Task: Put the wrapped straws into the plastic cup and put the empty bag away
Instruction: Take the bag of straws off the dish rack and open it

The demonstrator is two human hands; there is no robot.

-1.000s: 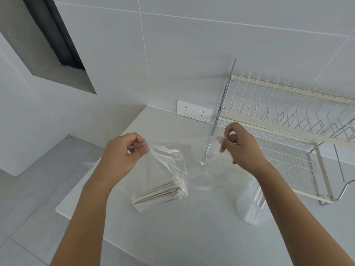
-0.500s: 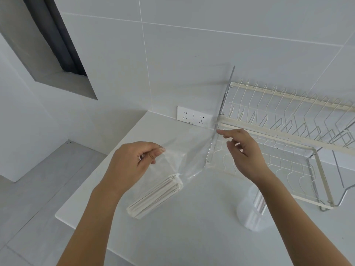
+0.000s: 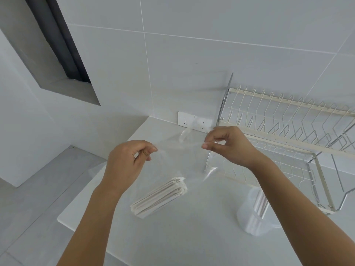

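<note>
**A:** What have I got in hand right now?

**B:** My left hand [image 3: 127,166] pinches one side of the clear bag [image 3: 172,162] at its mouth, thumb against curled fingers. My right hand [image 3: 228,146] pinches the opposite side, near the dish rack [image 3: 288,135]. The bag hangs between them above the counter [image 3: 182,237], its mouth uppermost.

**A:** And the straws?

**B:** The wrapped straws [image 3: 159,196] lie bundled in the bag's bottom, over the counter's left half, towards its left edge. Whether the bag's bottom rests on the surface or hangs just clear, I cannot tell. The plastic cup [image 3: 253,214] stands near the rack's front corner, partly hidden behind my right forearm. Something pale and upright shows inside it, possibly straws already.

**A:** How will it all handle?

**B:** I judge the film thin, limp and slippery; it will collapse and cling unless both sides of the mouth are kept apart. The straws look light and papery, stiff enough as a bundle but prone to fan out singly.

**A:** So where do I take hold?

**B:** I would keep one pinch at the bag's mouth and reach in for the bundle around its middle, gripping firmly enough that none slides loose. The cup looks light and could tip, so lower them in gently.
</note>
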